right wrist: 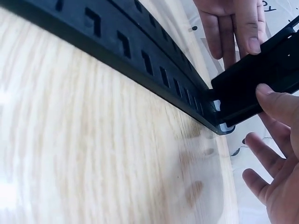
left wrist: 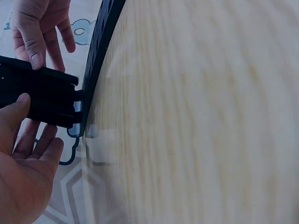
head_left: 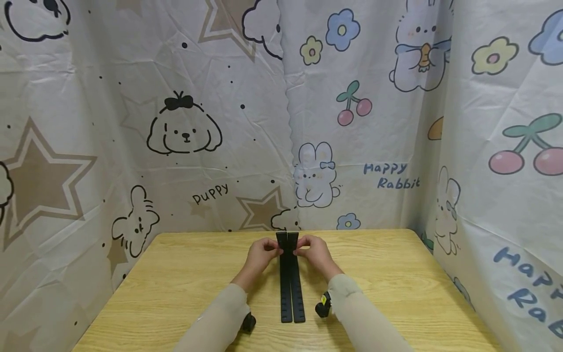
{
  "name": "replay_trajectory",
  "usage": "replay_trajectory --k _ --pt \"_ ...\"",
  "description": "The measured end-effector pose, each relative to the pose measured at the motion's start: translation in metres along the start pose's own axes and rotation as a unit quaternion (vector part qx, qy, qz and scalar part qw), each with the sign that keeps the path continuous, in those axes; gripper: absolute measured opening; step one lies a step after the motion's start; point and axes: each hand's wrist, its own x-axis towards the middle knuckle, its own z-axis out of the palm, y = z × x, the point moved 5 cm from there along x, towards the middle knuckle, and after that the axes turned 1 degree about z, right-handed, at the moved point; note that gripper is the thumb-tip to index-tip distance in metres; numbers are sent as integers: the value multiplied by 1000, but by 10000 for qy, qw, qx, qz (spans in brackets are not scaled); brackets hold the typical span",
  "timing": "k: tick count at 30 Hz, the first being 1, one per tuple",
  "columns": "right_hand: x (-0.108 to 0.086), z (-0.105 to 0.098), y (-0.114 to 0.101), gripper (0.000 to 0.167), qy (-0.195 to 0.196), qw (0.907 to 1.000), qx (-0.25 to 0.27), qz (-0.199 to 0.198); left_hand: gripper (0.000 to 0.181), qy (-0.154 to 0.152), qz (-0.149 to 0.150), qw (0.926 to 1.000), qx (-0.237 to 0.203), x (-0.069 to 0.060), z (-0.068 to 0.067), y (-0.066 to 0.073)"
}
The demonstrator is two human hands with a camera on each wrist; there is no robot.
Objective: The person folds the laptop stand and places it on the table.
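Note:
A black folding stand [head_left: 286, 298] with two long notched rails lies on the wooden table, its rails pointing toward me. At its far end a black plate [right wrist: 238, 91] rises from the rails [right wrist: 140, 56], joined by small hinge tabs. My left hand [head_left: 263, 253] pinches the plate's left edge, thumb on the near face and fingers behind, as the left wrist view shows. On the opposite edge my right hand [head_left: 315, 252] pinches it the same way, with some fingers spread below in the right wrist view. The plate's back is hidden.
The light wood table [head_left: 184, 278] spreads around the stand. A patterned curtain [head_left: 250, 146] hangs behind the table's far edge and along both sides. Black wrist cameras [head_left: 323, 305] sit at both sleeves, near the rails' front ends.

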Motion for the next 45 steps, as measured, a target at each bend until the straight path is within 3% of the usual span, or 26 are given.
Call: replay_trajectory --k 5,12,19,30,41,45 --pt "0 -1 -2 24 150 9995 257 -43 15 -33 42 10000 19 1 0 1" --pt "2 1 0 16 -186 9988 435 -116 21 -242 26 9989 -391 4 0 -2" --pt "1 -1 3 14 -538 9970 552 -40 18 -629 128 9977 -202 7 1 0" --pt "0 -6 -2 8 -648 9971 369 -155 13 -855 104 9963 -57 4 -1 0" --pt "1 -4 8 17 -1052 9939 342 -28 19 -1128 91 9936 35 3 -2 -7" --pt "-2 -4 10 21 -1253 9906 537 65 19 -1240 -96 9922 -86 1 -2 -9"
